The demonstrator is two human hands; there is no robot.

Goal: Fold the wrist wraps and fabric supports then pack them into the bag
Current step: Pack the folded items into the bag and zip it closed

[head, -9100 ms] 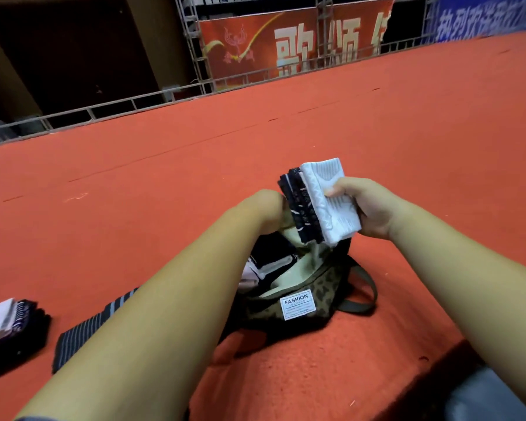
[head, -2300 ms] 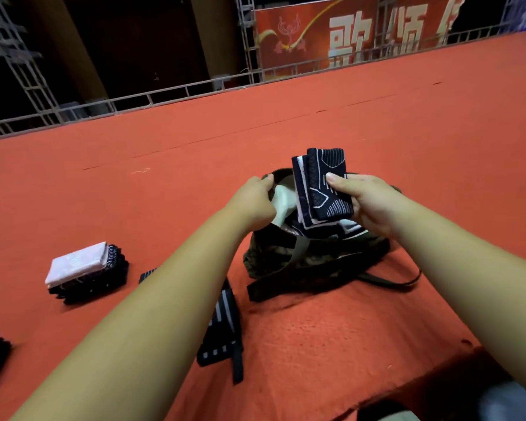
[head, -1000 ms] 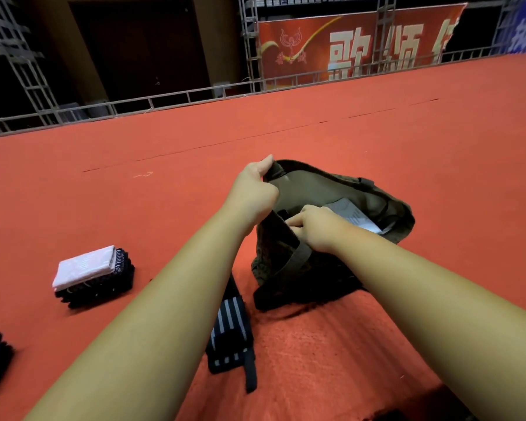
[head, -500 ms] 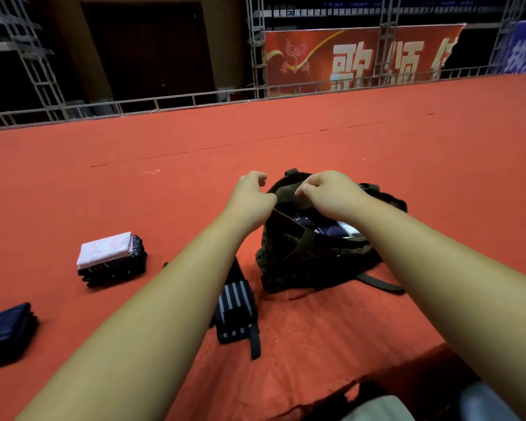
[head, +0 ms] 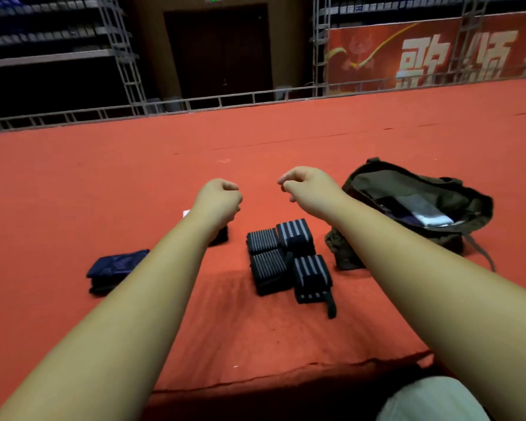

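Observation:
The olive bag (head: 377, 180) lies open on the red carpet at the right, with folded dark and white pieces (head: 422, 212) inside it. Left of the bag sit several folded black wrist wraps with grey stripes (head: 286, 256). A folded navy stack (head: 116, 265) lies further left. Another stack with a white top (head: 186, 213) is mostly hidden behind my left wrist. My left hand (head: 217, 199) hovers above the carpet with fingers curled into a fist, holding nothing. My right hand (head: 310, 186) hovers beside it, left of the bag, fingers curled and holding nothing.
The red carpet's near edge (head: 255, 381) runs across the bottom, with my light-trousered knee (head: 431, 399) below it. A metal railing (head: 225, 100) borders the far side, with a red banner (head: 422, 56) behind it.
Both hands have let go of the bag's rim and moved left off it. The view has swung left, so the bag now sits at the right and the striped wraps in the middle.

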